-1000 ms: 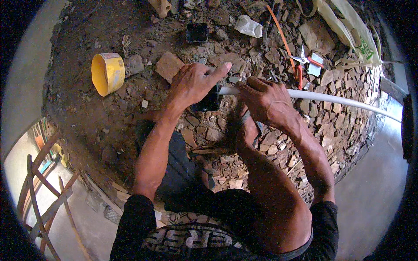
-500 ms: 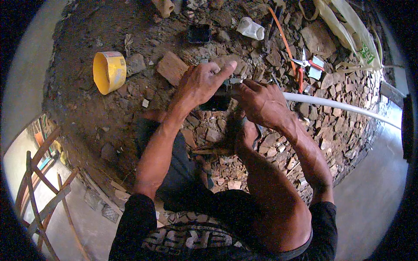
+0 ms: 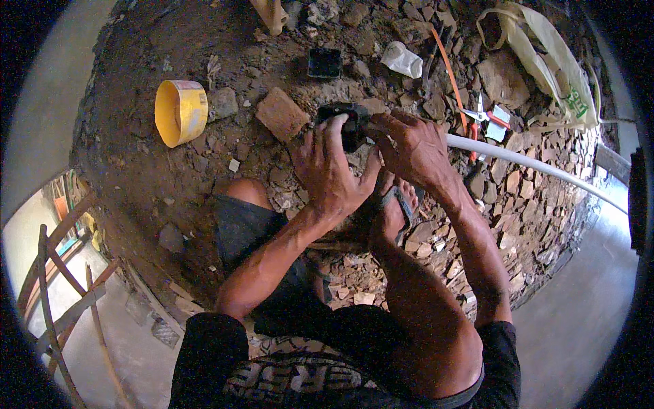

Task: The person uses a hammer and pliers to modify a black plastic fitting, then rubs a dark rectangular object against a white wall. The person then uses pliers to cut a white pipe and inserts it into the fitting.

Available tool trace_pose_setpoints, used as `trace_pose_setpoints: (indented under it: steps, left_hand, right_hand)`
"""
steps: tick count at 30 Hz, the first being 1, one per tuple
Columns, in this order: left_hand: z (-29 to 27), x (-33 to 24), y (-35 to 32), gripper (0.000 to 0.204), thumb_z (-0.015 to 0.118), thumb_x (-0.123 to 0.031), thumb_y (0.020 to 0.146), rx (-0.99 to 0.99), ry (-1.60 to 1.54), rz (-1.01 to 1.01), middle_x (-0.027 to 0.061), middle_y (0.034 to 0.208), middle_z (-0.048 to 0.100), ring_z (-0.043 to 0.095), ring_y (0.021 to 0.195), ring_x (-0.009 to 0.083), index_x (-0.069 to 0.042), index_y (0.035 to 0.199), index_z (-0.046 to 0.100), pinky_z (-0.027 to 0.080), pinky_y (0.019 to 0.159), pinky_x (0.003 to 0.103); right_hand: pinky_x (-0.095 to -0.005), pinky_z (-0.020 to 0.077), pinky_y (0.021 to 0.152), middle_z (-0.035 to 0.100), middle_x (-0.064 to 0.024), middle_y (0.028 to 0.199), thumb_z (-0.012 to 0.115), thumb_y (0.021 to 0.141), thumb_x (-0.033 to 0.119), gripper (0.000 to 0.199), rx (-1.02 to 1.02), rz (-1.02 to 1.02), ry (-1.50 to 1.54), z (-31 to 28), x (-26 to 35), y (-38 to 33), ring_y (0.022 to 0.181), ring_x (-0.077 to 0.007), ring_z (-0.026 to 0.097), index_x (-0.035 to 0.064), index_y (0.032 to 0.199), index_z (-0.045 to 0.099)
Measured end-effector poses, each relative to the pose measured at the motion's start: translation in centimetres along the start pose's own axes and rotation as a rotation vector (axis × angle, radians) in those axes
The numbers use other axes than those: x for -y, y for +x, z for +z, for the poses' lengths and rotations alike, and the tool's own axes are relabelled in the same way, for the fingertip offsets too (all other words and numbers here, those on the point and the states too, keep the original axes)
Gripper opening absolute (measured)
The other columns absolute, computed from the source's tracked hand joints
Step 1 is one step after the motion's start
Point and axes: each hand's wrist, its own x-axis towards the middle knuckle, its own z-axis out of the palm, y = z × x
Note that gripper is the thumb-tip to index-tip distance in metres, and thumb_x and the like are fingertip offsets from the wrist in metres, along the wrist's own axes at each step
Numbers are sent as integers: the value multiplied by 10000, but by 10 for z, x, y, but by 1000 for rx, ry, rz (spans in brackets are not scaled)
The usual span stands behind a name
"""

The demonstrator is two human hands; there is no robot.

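A small black square box [image 3: 354,136], much like an electrical back box, is between my hands above the rubble. My left hand [image 3: 330,163] has its fingers on the near left side of the box, thumb reaching toward my right hand. My right hand [image 3: 412,146] is curled at the right side of the box, around the end of a long white pipe [image 3: 531,161]. The pipe runs off to the right; its end is hidden under my right hand, so I cannot tell how it meets the box.
Broken tiles and bricks cover the ground. A yellow ring-shaped container [image 3: 181,114] stands left, and a second black box [image 3: 324,63] lies beyond my hands. Red-handled pruning shears [image 3: 485,117], a white cup [image 3: 402,60] and a plastic bag [image 3: 545,54] lie right. A brick [image 3: 282,114] sits nearby.
My left hand has come down and turned from above the box onto its near side. The black box now shows tilted up between my hands. My right hand stays by the pipe end.
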Motion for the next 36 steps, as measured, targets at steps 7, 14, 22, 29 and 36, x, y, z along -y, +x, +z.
trace_pose_setpoints:
  steps: [7,14,22,29,36]
  left_hand:
    - [10,12,-8,605,681,-231,810,171,91,-46,272,1345,513,477,1240,471,50,1316,506,360,1075,536]
    - [16,15,-2,513,660,-188,835,165,298,70,277,1254,590,535,1174,452,57,1274,558,413,1036,509]
    - [29,32,-2,344,669,-202,831,39,284,95,157,972,691,594,908,333,-5,1113,667,440,784,489]
    - [45,39,2,333,698,-208,820,-24,253,38,149,868,693,600,842,327,-3,1082,683,438,758,476]
    - [86,41,3,329,700,-155,815,-52,192,-46,150,888,707,597,866,340,2,1103,676,437,800,470]
  right_hand:
    - [-471,543,668,665,-107,950,616,818,177,180,11,37,-40,3,-1,5,857,-349,675,200,976,698]
    - [-466,502,623,652,-118,850,642,873,183,206,72,27,-103,10,-14,9,757,-355,656,120,1053,718]
    - [-456,487,608,643,-123,825,627,883,216,229,37,27,-132,21,-15,12,736,-349,651,149,1079,724]
    - [-458,494,646,663,-148,873,614,893,201,260,-7,-11,-150,33,-27,21,783,-359,658,158,1128,716]
    - [-471,512,703,697,-151,952,598,886,160,295,150,88,-205,44,-62,26,843,-378,665,173,1160,706]
